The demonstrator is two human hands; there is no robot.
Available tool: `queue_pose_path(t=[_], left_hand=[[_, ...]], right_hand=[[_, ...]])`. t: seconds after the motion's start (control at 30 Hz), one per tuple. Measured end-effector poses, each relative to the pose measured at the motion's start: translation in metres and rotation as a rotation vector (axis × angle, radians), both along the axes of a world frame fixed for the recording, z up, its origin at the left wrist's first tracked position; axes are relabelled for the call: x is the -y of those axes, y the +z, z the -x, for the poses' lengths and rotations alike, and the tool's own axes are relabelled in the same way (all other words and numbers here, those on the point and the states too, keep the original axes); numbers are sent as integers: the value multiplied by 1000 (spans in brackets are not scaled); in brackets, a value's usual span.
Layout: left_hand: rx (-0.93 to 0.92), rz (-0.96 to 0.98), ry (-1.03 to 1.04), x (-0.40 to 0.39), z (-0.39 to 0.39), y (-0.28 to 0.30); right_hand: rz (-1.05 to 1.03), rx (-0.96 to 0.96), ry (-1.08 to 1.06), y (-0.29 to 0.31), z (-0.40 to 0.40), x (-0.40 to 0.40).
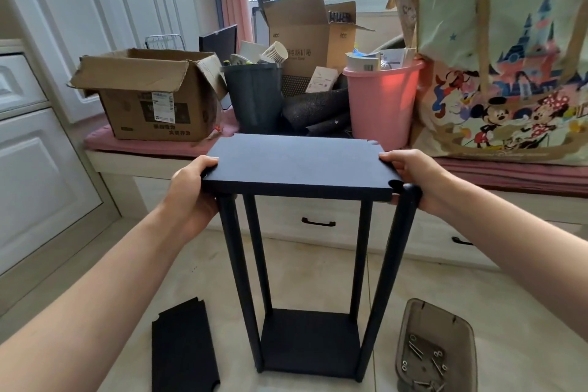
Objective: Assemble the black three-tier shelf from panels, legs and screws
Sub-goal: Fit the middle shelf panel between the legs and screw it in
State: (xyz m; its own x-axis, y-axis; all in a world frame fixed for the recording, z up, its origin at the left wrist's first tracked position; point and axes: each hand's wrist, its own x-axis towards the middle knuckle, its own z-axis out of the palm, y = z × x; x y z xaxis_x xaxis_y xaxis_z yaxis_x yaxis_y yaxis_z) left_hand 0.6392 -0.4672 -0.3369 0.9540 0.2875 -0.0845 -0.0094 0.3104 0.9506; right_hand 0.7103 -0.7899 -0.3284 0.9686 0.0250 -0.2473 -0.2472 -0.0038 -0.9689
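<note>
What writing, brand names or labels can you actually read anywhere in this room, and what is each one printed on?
"AOC": printed twice on the tall open brown cardboard box by the window.
"电脑机箱": Chinese characters on that same box's front.
White shipping label and dark panel on the low open cardboard box at left: print too blurred to read.
Papers in the pink plastic bucket: a barcode shows, text too small.
Cartoon-printed tote bag: bottom lettering too faint to read.

Top panel (pixel 299 165) gripped at both short edges: left hand (pixel 191 191), right hand (pixel 413 178). Four legs (pixel 237 270) rise from bottom panel (pixel 310 340) on floor. Spare panel (pixel 183 347) left; screw tray (pixel 436 350) right.
</note>
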Motion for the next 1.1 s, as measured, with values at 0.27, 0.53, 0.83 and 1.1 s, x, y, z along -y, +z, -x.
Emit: queue_pose_path(t=[0.27, 0.53, 0.83, 1.1], left_hand=[[-7, -33, -4, 4, -4, 2], [-29, -106, 9, 8, -7, 2], [-45, -162, -33, 7, -5, 0], [-82, -253, -71, 2, -2, 0]], right_hand=[[-66, -150, 63, -4, 3, 3], [-199, -148, 30, -7, -4, 6], [-187, -107, -37, -8, -5, 12], [-181, -80, -55, -6, -4, 17]])
